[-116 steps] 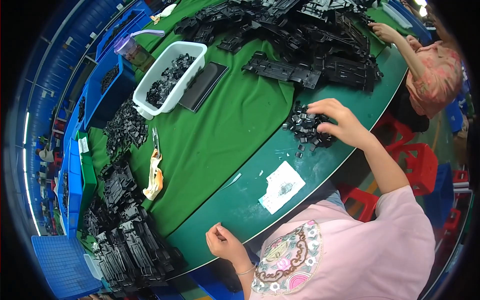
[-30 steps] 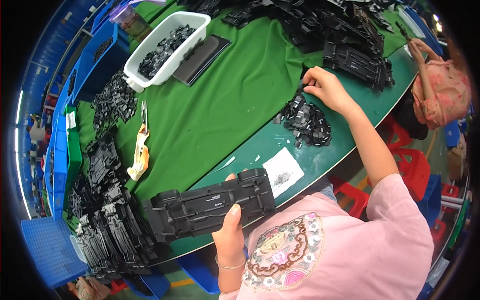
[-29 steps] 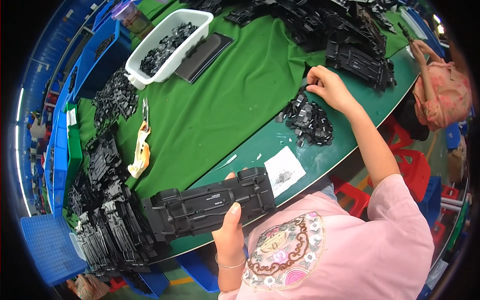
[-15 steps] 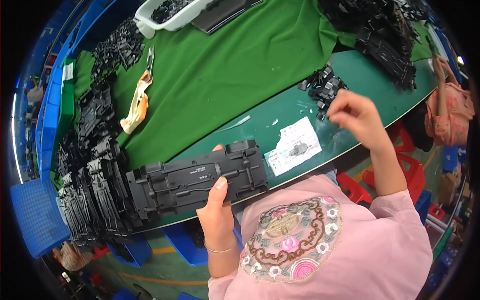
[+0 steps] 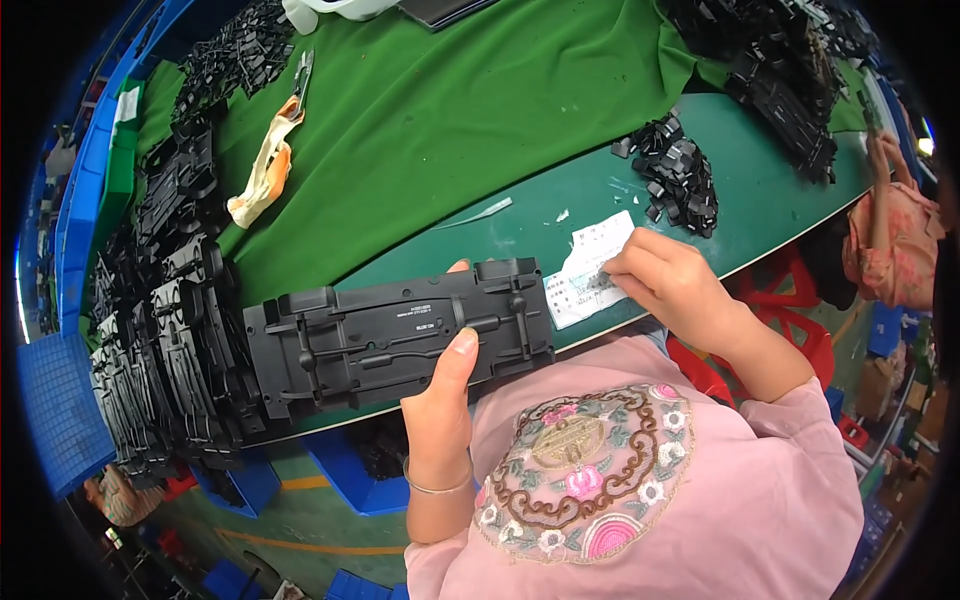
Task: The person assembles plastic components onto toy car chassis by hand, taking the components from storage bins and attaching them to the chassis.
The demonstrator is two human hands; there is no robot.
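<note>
Where green cloth (image 5: pixel 450 110) drapes the table (image 5: pixel 780 190), black parts (image 5: pixel 160 340) heaped, blue crates (image 5: pixel 60 420) beyond.

A long black ribbed plastic chassis plate (image 5: pixel 395 335) lies flat lengthwise at the table's near edge.

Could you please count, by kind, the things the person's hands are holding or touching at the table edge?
Long black plastic chassis plate, gripped by the left hand: 1
White printed paper slip, under the right hand: 1
Total: 2
</note>
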